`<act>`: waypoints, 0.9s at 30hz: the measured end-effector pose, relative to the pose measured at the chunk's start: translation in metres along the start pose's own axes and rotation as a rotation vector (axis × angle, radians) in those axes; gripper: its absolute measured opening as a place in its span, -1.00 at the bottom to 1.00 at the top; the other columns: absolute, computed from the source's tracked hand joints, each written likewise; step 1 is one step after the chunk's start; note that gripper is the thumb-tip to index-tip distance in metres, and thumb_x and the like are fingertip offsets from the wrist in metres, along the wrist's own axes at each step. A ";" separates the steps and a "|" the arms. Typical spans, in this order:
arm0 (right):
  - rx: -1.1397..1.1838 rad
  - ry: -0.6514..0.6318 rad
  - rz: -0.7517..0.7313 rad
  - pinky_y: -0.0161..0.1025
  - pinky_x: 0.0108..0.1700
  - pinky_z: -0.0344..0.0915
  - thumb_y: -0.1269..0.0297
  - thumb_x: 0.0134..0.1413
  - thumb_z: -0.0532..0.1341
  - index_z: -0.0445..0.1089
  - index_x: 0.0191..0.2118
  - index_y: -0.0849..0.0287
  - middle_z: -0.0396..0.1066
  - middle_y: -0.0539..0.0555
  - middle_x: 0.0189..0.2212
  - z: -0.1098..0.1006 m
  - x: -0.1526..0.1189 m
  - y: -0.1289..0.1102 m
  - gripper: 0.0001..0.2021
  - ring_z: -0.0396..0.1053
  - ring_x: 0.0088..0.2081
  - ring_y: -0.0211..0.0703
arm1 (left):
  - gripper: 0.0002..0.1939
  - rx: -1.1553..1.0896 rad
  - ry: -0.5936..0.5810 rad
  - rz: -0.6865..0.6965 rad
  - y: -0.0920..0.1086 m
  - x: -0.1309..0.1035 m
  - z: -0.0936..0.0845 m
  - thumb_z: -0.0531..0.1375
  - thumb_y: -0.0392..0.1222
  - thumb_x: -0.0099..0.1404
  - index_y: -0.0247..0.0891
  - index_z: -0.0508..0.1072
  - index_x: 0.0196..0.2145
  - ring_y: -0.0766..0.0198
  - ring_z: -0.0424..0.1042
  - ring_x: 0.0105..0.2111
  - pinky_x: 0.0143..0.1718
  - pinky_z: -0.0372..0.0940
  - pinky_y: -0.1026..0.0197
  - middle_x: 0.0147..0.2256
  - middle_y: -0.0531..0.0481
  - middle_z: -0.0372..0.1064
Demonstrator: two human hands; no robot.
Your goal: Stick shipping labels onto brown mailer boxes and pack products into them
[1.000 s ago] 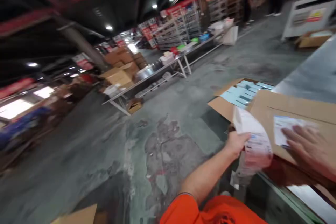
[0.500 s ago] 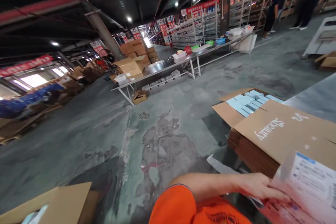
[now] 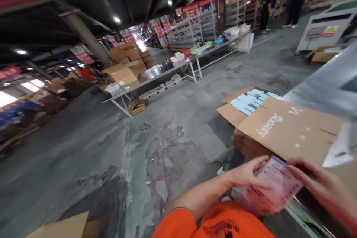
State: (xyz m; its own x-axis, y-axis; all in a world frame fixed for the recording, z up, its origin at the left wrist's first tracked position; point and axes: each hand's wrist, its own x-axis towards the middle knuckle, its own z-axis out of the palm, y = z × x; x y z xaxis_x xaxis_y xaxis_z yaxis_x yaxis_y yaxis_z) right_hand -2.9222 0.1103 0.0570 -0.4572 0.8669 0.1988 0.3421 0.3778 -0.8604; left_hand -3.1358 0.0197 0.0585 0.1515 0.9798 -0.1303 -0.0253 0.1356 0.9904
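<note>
A pink translucent package [image 3: 275, 187] with a white printed label is held in front of my orange shirt at the lower right. My left hand [image 3: 252, 174] grips its left side. On its right side, my right hand [image 3: 315, 178] has its fingers closed round the edge near the label. Just beyond both hands lies a stack of flat brown cardboard [image 3: 290, 130] with white lettering. A white sheet [image 3: 341, 148] rests on the right part of that stack.
Behind the stack stands an open carton [image 3: 232, 113] of light blue boxes. A metal table [image 3: 315, 81] extends to the right. Another carton's flap [image 3: 63, 227] is at the lower left. Long benches [image 3: 156, 81] and several people are farther off.
The package has moved left, closer to my body. My right hand has come into view and taken its right side. The view has turned right, and the white sheet now shows on the stack.
</note>
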 end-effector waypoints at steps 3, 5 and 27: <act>0.033 -0.123 -0.018 -0.14 -0.30 0.45 -0.13 0.11 0.15 0.48 -0.27 0.02 0.53 0.10 -0.36 0.014 -0.005 -0.027 -0.65 0.48 -0.35 -0.02 | -0.66 0.010 0.193 0.044 0.008 0.009 0.003 0.38 -0.08 0.03 -0.32 0.57 -0.25 0.23 0.42 -0.34 -0.20 0.34 0.17 -0.37 -0.05 0.47; 0.012 -0.160 -0.036 -0.18 -0.29 0.40 -0.08 0.17 0.13 0.46 -0.25 0.10 0.52 0.10 -0.36 0.020 -0.001 -0.038 -0.64 0.45 -0.34 -0.07 | -0.72 0.049 0.303 0.033 0.014 0.016 0.002 0.32 -0.03 0.08 -0.31 0.45 -0.54 0.36 0.25 -0.49 -0.39 0.22 0.27 -0.56 0.08 0.30; 0.163 0.243 0.166 -0.23 -0.32 0.19 0.00 -0.13 0.26 0.36 -0.42 0.16 0.34 0.00 -0.50 -0.028 0.145 0.031 -0.70 0.25 -0.42 -0.20 | -0.52 -0.118 0.213 -0.256 -0.035 -0.016 -0.061 0.33 0.10 0.07 -0.40 0.60 -0.23 0.17 0.47 -0.35 -0.33 0.36 0.22 -0.31 -0.13 0.56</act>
State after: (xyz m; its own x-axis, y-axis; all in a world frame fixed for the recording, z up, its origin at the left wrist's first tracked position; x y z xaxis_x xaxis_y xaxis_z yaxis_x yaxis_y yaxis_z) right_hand -2.9552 0.2570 0.0725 -0.1902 0.9719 0.1388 0.2509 0.1848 -0.9502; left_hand -3.1978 0.0085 0.0232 -0.0413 0.9186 -0.3929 -0.1295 0.3850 0.9138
